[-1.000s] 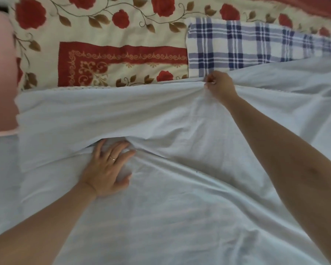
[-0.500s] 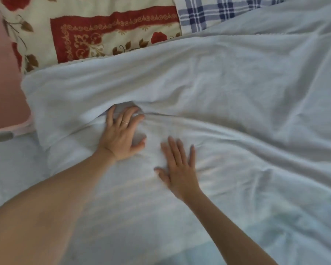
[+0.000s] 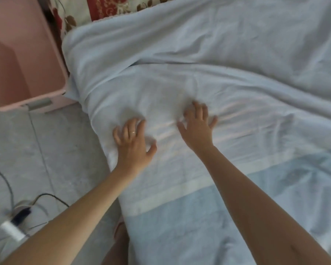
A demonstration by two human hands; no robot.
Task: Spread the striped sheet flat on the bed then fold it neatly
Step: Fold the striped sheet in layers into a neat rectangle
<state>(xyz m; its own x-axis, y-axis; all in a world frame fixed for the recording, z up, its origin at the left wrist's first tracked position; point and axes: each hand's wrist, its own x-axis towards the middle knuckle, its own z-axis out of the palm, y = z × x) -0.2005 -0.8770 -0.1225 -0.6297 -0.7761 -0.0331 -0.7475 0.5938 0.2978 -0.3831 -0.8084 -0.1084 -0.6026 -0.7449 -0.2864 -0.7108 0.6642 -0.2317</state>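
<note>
Fingers of left hand (image 3: 133, 144) and right hand (image 3: 197, 129) lie spread flat atop striped sheet (image 3: 180, 88).

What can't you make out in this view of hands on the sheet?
Head view:
- Sheet: far and right parts cut off by the frame edges.
- Flowered cover: mostly cut off at the top edge.
- Cabled things, lower left: blurred, unidentifiable.
- Pink bin: cut off at the left edge.

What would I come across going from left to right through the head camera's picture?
First the pink plastic bin → left hand → right hand. Both hands press flat on the striped sheet, which runs on to the right edge.
</note>
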